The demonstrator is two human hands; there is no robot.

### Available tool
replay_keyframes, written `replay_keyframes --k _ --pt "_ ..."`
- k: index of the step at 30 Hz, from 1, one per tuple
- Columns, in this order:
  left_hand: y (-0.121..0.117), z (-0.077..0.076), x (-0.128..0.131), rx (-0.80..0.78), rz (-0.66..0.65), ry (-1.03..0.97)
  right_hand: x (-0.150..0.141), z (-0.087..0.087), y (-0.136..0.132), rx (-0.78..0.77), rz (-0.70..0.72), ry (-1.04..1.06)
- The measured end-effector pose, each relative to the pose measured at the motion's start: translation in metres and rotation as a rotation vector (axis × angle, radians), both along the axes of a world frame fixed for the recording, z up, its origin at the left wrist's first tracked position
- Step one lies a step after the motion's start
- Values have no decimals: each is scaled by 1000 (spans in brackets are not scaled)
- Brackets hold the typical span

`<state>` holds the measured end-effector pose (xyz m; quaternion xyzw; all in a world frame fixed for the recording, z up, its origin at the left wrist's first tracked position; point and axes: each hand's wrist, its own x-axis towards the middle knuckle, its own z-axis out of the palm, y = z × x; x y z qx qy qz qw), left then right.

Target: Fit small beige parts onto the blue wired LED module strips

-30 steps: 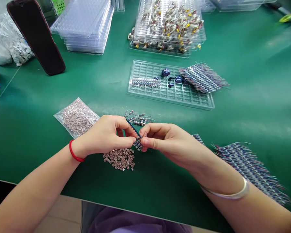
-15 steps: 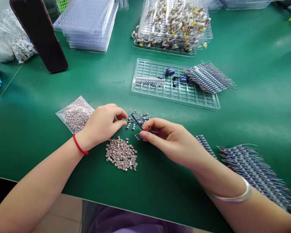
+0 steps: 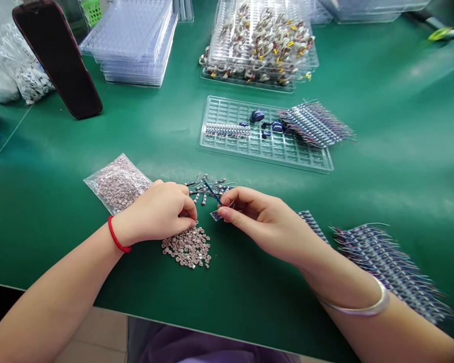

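Observation:
My left hand (image 3: pixel 166 209), with a red cord on the wrist, is at the upper edge of a pile of small round pinkish-metal parts (image 3: pixel 189 249). Its thumb and fingertips are pinched together; whatever they hold is too small to make out. My right hand (image 3: pixel 255 217) grips a thin dark-blue stick-like tool (image 3: pixel 212 190), which points up and left. Below its fingertips juts a small patterned strip (image 3: pixel 215 216), partly hidden by the fingers. Several small wired pieces (image 3: pixel 204 198) lie loose just behind the tool.
A clear bag of round parts (image 3: pixel 119 184) lies left. Behind are a clear tray (image 3: pixel 265 156) with wired strips, a stack of clear trays (image 3: pixel 132 70) and trays of white-and-yellow wired parts (image 3: pixel 265 45). A phone (image 3: pixel 58 60) leans at left. Wired strips (image 3: pixel 386 267) lie beside my right forearm.
My left hand has moved down from beside the loose wired pieces to the pile of round parts, and its fingertips have come together. My right hand keeps its grip. The whole view has shifted slightly.

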<state>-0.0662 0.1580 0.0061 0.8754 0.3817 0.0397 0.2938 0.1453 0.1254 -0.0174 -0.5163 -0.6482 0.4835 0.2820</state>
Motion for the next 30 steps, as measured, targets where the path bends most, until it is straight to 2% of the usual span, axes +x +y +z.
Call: replay_keyframes --k 9,19,30 --pt "-2 2 1 -65 -16 -12 -6 3 -4 74 44 -98" --pt "-2 0 2 -39 15 -24 -5 0 -6 136 75 -135" --pt "0 -6 2 -39 -21 -37 -10 0 -10 410 166 -267"
